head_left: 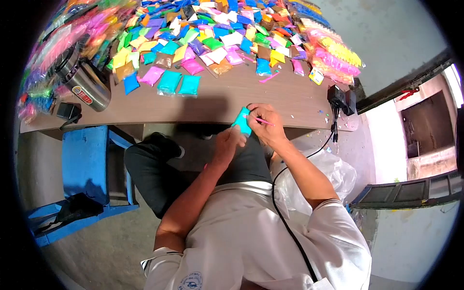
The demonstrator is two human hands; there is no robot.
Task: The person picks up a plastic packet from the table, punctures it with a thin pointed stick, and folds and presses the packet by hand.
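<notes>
Just off the table's front edge, I hold a small teal packet over my lap. My left hand is closed on its lower end, thumb on top. At its upper right, the fingers of my right hand are bent around a thin pink plastic stick and touch the packet's edge. Two similar teal packets lie side by side on the table, nearest to my hands. Another pink stick rests to their right.
A heap of colourful packets covers the back of the brown table. At left stand a steel mug and a blue chair. Black adapters sit at right, and a black cable crosses my body.
</notes>
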